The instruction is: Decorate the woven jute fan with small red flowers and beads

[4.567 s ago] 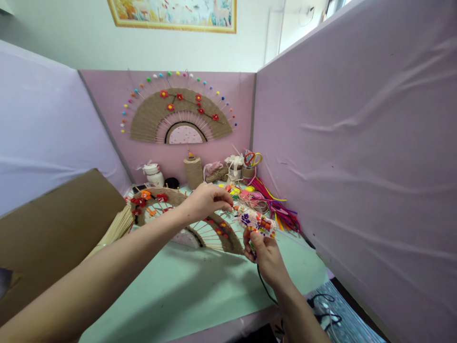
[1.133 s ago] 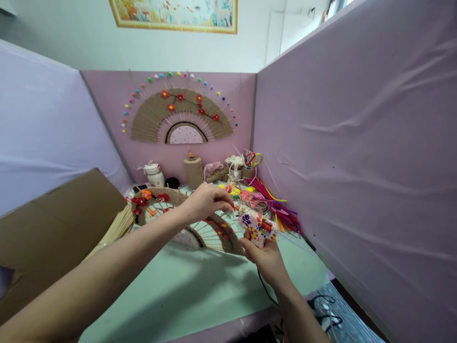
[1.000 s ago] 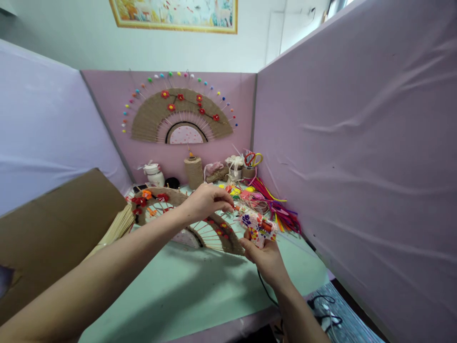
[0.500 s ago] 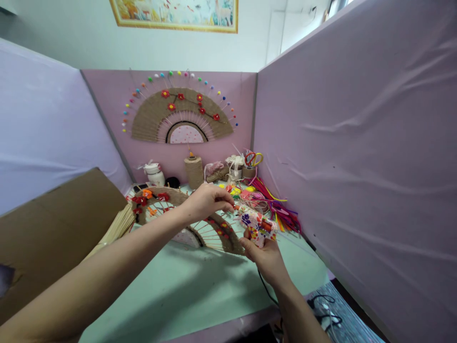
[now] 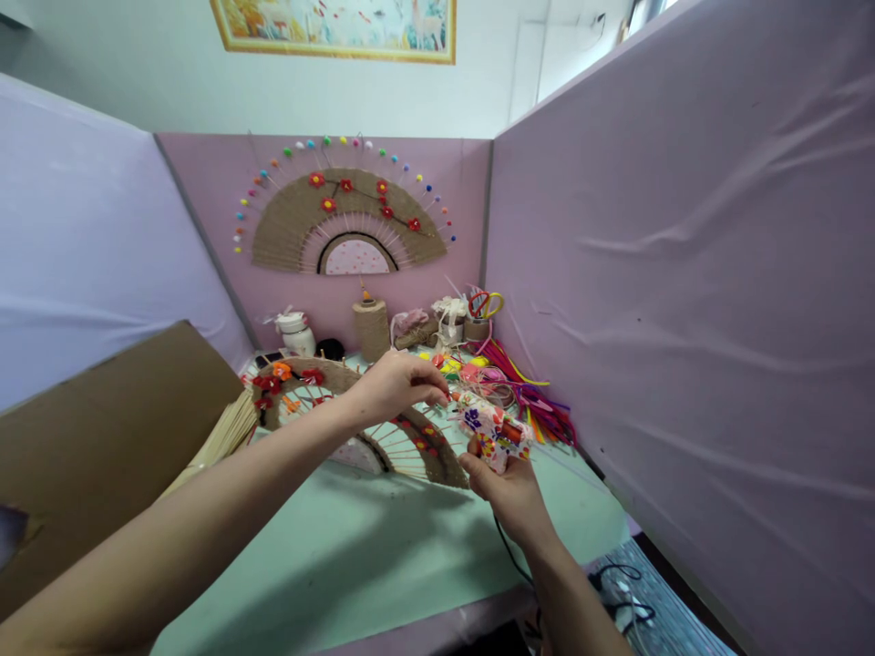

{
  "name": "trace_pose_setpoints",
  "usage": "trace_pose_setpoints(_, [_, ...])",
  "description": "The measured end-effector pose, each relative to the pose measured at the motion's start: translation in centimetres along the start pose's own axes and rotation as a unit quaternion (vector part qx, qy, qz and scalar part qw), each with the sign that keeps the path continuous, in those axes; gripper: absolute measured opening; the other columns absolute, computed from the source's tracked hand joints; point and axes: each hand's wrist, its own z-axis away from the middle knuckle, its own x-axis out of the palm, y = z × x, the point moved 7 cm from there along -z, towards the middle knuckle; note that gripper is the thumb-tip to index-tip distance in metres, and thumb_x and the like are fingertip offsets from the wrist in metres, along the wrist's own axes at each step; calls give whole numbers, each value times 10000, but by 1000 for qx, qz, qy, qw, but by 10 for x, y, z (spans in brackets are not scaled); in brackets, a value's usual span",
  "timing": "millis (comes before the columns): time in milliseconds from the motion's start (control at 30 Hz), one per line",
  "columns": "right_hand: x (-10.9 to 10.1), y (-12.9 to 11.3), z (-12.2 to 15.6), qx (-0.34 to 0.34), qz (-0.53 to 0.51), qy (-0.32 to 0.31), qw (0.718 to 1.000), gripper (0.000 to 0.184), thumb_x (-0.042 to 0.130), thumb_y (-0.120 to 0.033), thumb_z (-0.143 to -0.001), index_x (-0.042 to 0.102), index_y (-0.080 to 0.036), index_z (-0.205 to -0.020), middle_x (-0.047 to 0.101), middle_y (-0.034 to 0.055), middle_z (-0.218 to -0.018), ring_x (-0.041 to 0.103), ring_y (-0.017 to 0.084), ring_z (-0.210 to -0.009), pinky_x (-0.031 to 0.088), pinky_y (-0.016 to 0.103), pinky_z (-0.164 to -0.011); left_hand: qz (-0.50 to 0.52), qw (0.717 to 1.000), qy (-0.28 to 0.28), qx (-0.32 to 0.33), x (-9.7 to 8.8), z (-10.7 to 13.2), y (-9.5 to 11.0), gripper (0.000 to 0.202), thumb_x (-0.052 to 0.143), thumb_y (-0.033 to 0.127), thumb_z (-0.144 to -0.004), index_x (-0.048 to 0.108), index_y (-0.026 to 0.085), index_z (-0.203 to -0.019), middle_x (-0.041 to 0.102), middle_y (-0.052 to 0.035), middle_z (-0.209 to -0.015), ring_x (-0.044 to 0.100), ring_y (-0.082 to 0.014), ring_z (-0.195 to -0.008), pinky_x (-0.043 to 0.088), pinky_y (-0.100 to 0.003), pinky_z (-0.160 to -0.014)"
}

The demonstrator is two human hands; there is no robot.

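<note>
My right hand (image 5: 509, 492) is wrapped round a small glue gun (image 5: 493, 426) with a flower-patterned body, its orange nozzle aimed left. My left hand (image 5: 396, 384) reaches across with fingers pinched just at the nozzle tip, holding something too small to make out. Both hands hover over the right end of a jute-wound fan (image 5: 355, 410) with stick ribs and red felt flowers, which lies on the mint-green table (image 5: 355, 556). The gun's black cord (image 5: 509, 551) trails down off the table's front edge.
A finished fan (image 5: 345, 219) hangs on the pink back wall. Below it stand a white pot (image 5: 295, 334), a jute twine spool (image 5: 370, 328), scissors in a cup (image 5: 482, 314) and coloured strips (image 5: 530, 392). A cardboard sheet (image 5: 96, 437) and bamboo sticks (image 5: 222, 435) lie left.
My right hand has shifted slightly so the glue gun sits a little lower and closer to my left fingertips than 4.6 s ago; over the last second almost nothing has moved.
</note>
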Motion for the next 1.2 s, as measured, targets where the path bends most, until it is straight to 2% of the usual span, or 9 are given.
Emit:
trace_pose_setpoints(933, [0,-1,2,9,-1,-3,1000,403,680,-534,-731,474,-198,-645,392,-66,-546,336,82,-510,276,238,-487,5,1000,5,9,-1,0,0,63,704,165,-737,765,181,-732,735,11,-649,650,-108,-619,463,-183,-623])
trace_pose_setpoints(1100, [-2,1,3,13,-24,14,1000,386,720,-519,-697,533,-184,-657,421,-61,-533,349,82,-500,287,237,-479,8,1000,4,13,-1,0,0,63,704,165,-741,762,186,-732,730,17,-638,648,-106,-611,468,-186,-630])
trace_pose_setpoints(1200, [-5,0,5,20,-48,38,998,391,758,-509,-645,628,-167,-782,511,-35,-584,391,94,-510,315,241,-476,7,1000,7,10,-1,0,-1,59,709,158,-734,763,183,-735,729,14,-638,648,-108,-611,469,-189,-634])
